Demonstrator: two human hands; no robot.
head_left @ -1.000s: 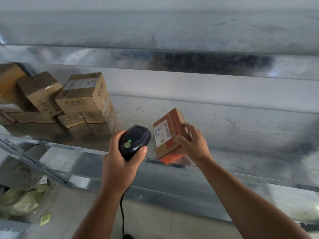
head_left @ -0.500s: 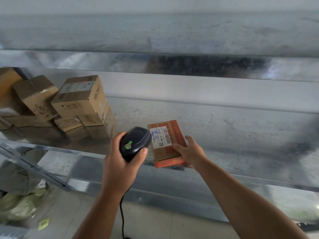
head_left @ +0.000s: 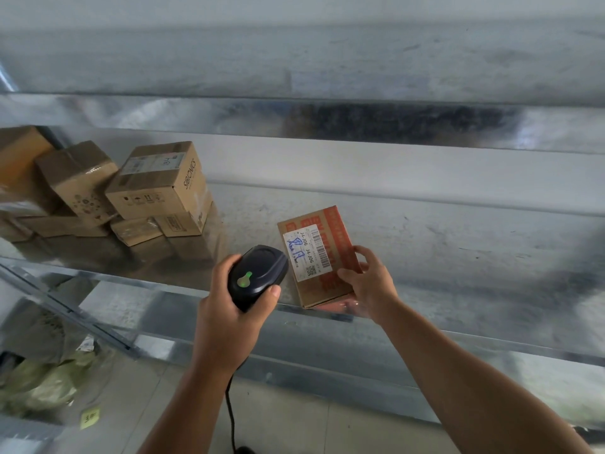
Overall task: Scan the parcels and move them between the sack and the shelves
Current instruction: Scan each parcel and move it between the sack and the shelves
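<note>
The left hand (head_left: 226, 319) is gripping a black barcode scanner (head_left: 258, 276) just beside the orange-printed cardboard parcel (head_left: 327, 244), which is resting at the front edge of the metal shelf (head_left: 458, 257), the right hand (head_left: 370, 286) holding its right side

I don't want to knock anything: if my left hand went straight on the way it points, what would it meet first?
Probably the parcel the right hand holds on the shelf: the scanner in the left hand sits beside its label. Depth is unclear.
</note>
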